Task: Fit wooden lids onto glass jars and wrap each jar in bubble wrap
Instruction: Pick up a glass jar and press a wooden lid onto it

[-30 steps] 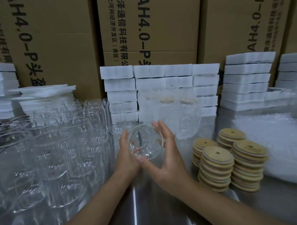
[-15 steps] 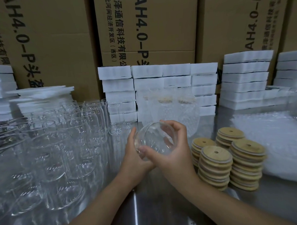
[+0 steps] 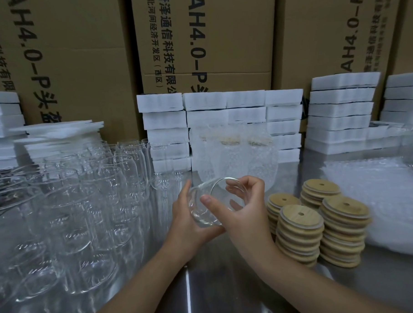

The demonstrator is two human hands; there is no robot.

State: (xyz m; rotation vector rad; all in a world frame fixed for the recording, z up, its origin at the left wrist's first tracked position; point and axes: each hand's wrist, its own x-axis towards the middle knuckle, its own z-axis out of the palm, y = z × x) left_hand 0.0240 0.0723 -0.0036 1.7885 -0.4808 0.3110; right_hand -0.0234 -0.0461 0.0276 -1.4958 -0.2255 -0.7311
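Both hands clasp one bare glass jar (image 3: pixel 211 203) at frame centre: left hand (image 3: pixel 188 219) cups its base, right hand (image 3: pixel 244 210) wraps the rim. Jar tilted, lidless. Advice: stand mouth level, then seat a lid from the wooden lids (image 3: pixel 301 232), lower right.

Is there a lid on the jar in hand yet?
No: the glass jar held by the left hand and right hand has an open mouth; the wooden lids sit stacked.
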